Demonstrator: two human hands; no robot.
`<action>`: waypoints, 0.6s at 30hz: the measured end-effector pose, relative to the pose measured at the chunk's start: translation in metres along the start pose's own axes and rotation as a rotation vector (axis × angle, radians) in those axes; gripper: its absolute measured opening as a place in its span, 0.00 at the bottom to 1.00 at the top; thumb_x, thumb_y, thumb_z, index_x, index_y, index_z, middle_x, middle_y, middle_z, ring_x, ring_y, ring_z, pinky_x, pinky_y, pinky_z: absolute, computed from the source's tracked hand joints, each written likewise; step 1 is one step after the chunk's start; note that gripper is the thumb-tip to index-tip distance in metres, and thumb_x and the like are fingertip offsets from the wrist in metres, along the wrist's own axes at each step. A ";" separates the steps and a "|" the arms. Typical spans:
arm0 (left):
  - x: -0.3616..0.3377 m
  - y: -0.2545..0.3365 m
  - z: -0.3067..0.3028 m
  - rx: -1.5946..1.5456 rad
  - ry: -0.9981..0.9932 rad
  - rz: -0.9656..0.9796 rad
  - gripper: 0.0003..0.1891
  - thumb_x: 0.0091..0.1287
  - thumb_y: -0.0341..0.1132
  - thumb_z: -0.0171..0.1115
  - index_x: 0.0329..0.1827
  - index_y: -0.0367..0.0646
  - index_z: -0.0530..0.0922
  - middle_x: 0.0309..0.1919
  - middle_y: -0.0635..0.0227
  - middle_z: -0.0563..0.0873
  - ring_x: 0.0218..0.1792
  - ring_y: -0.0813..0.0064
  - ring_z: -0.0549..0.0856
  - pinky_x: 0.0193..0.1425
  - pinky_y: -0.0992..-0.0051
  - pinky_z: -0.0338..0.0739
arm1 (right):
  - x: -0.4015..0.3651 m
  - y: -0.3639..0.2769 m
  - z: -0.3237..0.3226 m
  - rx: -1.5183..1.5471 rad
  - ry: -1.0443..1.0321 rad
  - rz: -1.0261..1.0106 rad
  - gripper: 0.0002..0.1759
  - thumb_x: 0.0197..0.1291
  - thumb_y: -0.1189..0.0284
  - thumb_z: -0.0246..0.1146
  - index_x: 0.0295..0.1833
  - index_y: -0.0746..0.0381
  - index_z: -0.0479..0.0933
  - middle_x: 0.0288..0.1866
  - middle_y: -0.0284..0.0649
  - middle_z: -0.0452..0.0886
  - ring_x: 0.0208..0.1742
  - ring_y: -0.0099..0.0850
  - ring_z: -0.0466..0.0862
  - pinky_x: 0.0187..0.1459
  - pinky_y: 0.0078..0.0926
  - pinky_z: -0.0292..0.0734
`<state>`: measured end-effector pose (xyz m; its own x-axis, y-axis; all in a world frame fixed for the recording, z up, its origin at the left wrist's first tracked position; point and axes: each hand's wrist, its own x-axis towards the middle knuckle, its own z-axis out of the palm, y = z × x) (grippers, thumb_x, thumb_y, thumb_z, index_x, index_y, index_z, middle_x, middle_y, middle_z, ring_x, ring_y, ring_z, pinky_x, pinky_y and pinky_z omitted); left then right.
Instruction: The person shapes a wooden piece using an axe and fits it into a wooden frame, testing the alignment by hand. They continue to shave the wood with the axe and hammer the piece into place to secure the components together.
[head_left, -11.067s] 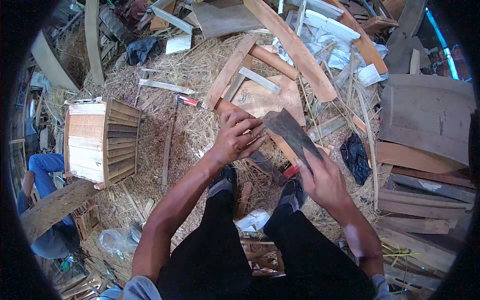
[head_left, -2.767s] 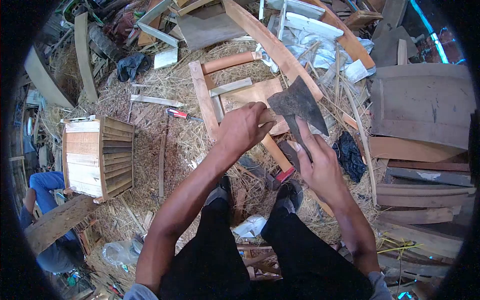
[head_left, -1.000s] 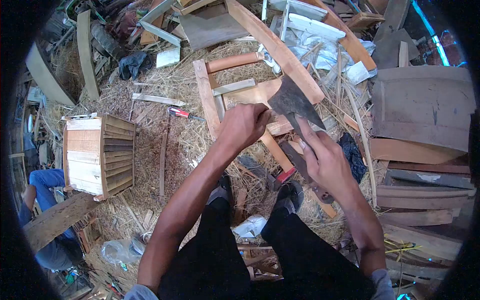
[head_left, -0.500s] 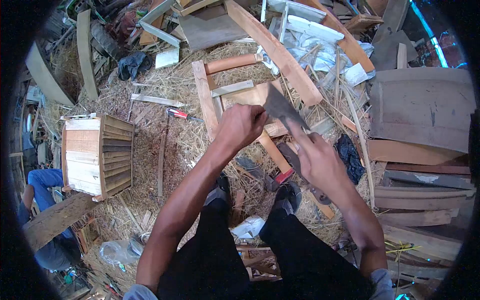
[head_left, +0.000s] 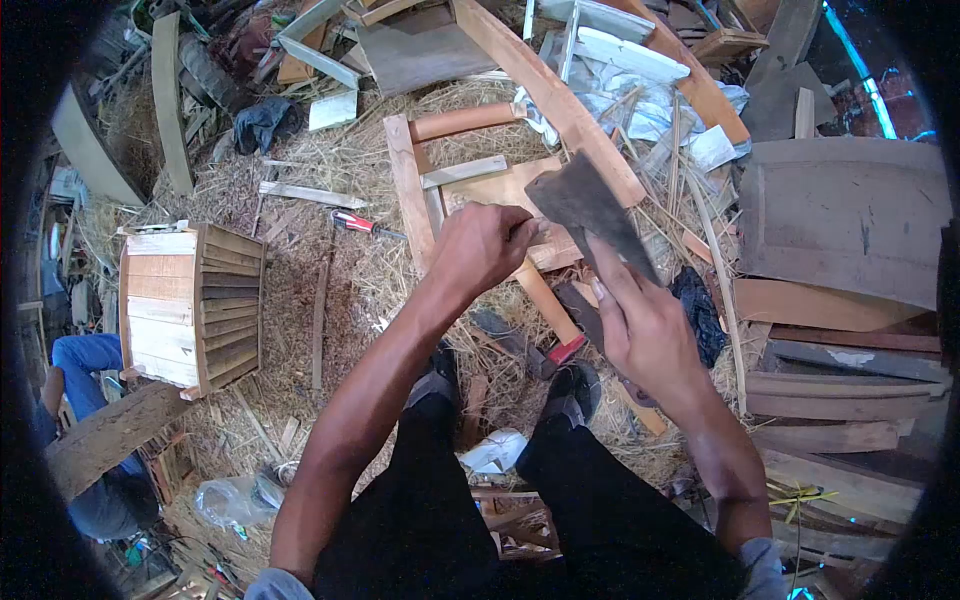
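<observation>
My right hand [head_left: 650, 340] is closed round the grip end of a broad dark blade [head_left: 590, 205], its index finger stretched along the flat. The grip itself is hidden in the palm, and I cannot make out teeth on the edge. My left hand [head_left: 480, 240] is closed, with thumb and fingertips pinched close to the left edge of the blade. Whether anything is in that pinch is too small to tell. Below both hands, a wooden frame [head_left: 405, 180] with a board [head_left: 500, 190] lies on the straw.
A red-handled screwdriver [head_left: 355, 222] and a slatted wooden box [head_left: 165, 310] are on the left. Near my shoes lies a wooden-handled tool with a red collar [head_left: 566, 350]. Panels [head_left: 840, 215] and planks line the right side. A person in blue trousers [head_left: 85, 355] is at far left.
The dark blade has turned, showing more of its flat side, and its far end reaches further up and right. My right hand has shifted slightly right and down; my left hand stays nearly still.
</observation>
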<state>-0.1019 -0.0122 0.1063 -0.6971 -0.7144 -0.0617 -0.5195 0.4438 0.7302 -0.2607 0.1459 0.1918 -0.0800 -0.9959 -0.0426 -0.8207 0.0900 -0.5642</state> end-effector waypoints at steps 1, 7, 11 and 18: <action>0.000 0.001 -0.001 0.008 -0.015 -0.010 0.12 0.68 0.38 0.63 0.42 0.40 0.88 0.28 0.49 0.87 0.27 0.50 0.86 0.34 0.58 0.79 | 0.001 0.000 -0.001 -0.005 -0.018 0.016 0.33 0.65 0.81 0.56 0.77 0.57 0.66 0.47 0.60 0.81 0.45 0.58 0.83 0.48 0.48 0.79; 0.001 -0.006 0.006 -0.003 0.030 0.031 0.13 0.68 0.40 0.64 0.43 0.39 0.88 0.28 0.48 0.86 0.27 0.49 0.86 0.35 0.58 0.79 | 0.005 -0.010 -0.009 0.033 0.044 0.048 0.33 0.67 0.79 0.58 0.78 0.55 0.65 0.44 0.58 0.81 0.44 0.57 0.83 0.47 0.48 0.79; 0.003 -0.003 0.002 0.026 -0.004 0.011 0.14 0.68 0.41 0.65 0.43 0.39 0.88 0.29 0.48 0.87 0.29 0.48 0.87 0.35 0.57 0.80 | 0.004 0.009 0.009 -0.061 -0.090 0.110 0.33 0.68 0.79 0.58 0.78 0.53 0.64 0.41 0.58 0.80 0.41 0.55 0.83 0.46 0.48 0.79; 0.000 -0.004 0.003 0.012 -0.007 0.008 0.13 0.68 0.40 0.64 0.43 0.39 0.88 0.28 0.48 0.87 0.29 0.48 0.87 0.35 0.58 0.80 | 0.003 -0.003 0.001 0.044 0.063 0.013 0.33 0.68 0.79 0.57 0.78 0.52 0.65 0.39 0.58 0.80 0.39 0.56 0.83 0.44 0.47 0.78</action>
<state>-0.1013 -0.0123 0.1007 -0.7046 -0.7070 -0.0609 -0.5199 0.4559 0.7224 -0.2579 0.1430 0.1931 -0.1271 -0.9919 0.0007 -0.7935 0.1013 -0.6000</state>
